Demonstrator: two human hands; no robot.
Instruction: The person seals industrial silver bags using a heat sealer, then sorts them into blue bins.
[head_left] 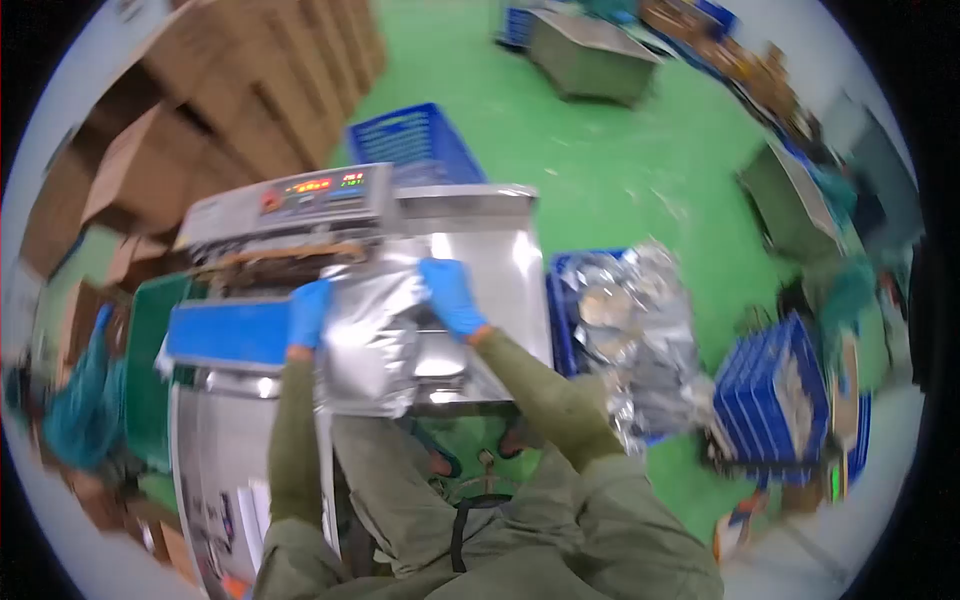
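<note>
A large silver foil bag (368,345) lies between my two blue-gloved hands, its upper end toward the sealing machine (290,212) with lit red and green digits. My left hand (309,314) is closed on the bag's left edge, beside a flat blue panel (230,333). My right hand (452,300) grips the bag's upper right side, its fingertips partly hidden. Beneath my right forearm is a shiny metal tray (485,225). A small metal block (440,358) shows just right of the bag.
On the right, a blue crate (562,330) carries a heap of filled foil bags (640,340). Another blue crate (420,140) stands behind the machine. Stacked cardboard boxes (250,90) rise at back left, and a green bin (150,385) sits left. A person in teal (85,410) is at far left.
</note>
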